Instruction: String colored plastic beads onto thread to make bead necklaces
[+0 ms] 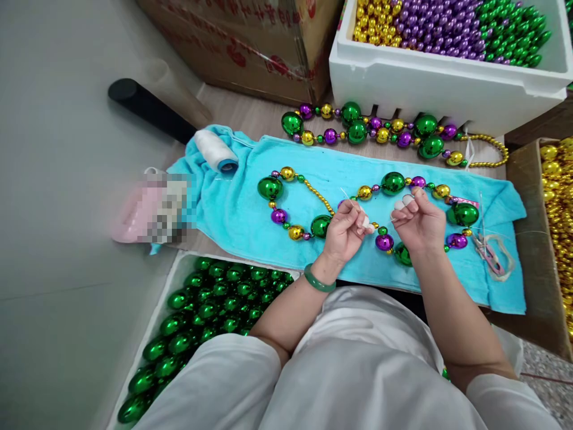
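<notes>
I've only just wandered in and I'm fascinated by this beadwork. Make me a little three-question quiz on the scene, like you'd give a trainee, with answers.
1. Which hand is nearer the spool?
2. True or false: the strand on the towel is all green.
3. In the foam box, the beads run from left to right: gold, then which colour, then green?
A) white
B) purple
C) red

Key:
1. The left hand.
2. False; it also has gold and purple.
3. B
</notes>
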### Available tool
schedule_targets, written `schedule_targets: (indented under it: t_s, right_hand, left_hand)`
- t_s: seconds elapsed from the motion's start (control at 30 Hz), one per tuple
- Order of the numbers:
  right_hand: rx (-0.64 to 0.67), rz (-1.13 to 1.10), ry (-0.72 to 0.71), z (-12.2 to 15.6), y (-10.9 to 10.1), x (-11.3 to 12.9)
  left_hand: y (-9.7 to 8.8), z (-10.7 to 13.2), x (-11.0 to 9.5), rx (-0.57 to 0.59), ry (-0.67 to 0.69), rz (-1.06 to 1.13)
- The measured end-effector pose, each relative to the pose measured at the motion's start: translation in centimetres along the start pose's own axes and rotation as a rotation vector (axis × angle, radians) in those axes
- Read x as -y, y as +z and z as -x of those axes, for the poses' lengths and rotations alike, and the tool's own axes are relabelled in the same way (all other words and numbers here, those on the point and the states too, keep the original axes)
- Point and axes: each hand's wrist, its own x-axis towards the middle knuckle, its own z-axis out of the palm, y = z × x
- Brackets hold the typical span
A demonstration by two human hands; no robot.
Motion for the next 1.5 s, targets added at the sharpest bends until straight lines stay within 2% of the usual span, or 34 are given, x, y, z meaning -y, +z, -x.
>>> schedule_targets:
  t_s: [0.3, 0.43, 0.67, 0.8, 0.9, 1.07, 1.27, 1.4, 1.5]
  right_hand:
    - [-0.013, 0.039, -0.054, 0.2, -0.7, 0.0]
    - [0.008, 0.109, -0.072, 0.4, -0.7, 0.1]
    - [0.061, 0.275, -0.042, 1.1, -0.4, 1.1]
    - [0.054, 0.499, -0.029, 1.1, -0.8, 1.7]
    - [0.021, 0.632, -0.048, 0.4, -1.2, 2.1]
    - [-0.033, 0.734, 0.011, -0.9, -1.4, 2.5]
    - [0.124, 0.943, 0.209, -0.6, -0.5, 2.7]
    - [0.182, 0.952, 0.229, -0.9, -0.2, 3.1]
    - [0.218, 0.937, 0.22, -1.2, -0.3, 3.4]
  left_hand:
    - [-0.9, 0.2, 0.2, -0.046, -0.029, -0.068]
    - [-0.9, 0.5, 0.1, -0.074, -0.036, -0.184]
    - [-1.4, 1.4, -0.5, 0.093, -0.08, -0.326]
    - [-1.7, 1.6, 0.1, 0.114, -0.116, -0.46]
    - [-1.5, 1.9, 1.2, 0.063, -0.135, -0.515]
    - [-0.9, 3.0, 3.2, -0.047, -0.185, -0.505]
    - [-0.6, 4.6, 4.1, -0.304, -0.306, -0.255]
    - [-0.3, 4.9, 4.1, -0.334, -0.361, -0.268]
    - [-0.5, 4.6, 4.3, -0.326, -0.466, -0.363]
